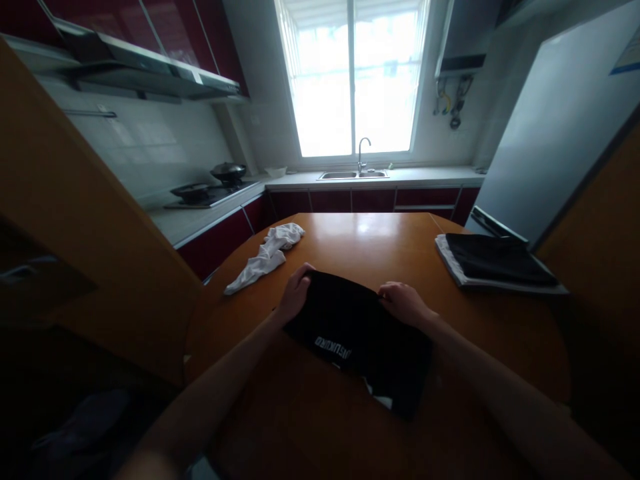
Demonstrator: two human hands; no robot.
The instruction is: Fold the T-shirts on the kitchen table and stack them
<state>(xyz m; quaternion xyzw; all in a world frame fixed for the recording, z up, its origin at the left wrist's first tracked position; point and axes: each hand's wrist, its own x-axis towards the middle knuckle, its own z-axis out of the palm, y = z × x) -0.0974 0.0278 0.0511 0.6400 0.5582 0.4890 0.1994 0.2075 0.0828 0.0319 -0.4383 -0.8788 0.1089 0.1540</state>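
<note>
A black garment (363,337) with white lettering lies folded on the round wooden table (380,247) in front of me. My left hand (295,290) grips its far left corner. My right hand (403,301) grips its far right edge. Both hands rest on the cloth near the table's middle, fingers curled over the fabric.
A crumpled white cloth (265,257) lies at the table's left edge. A stack of folded dark and light garments (495,263) sits at the right edge. Behind are a counter with a sink (353,175), a stove with pans (210,187), and a fridge (560,127) on the right.
</note>
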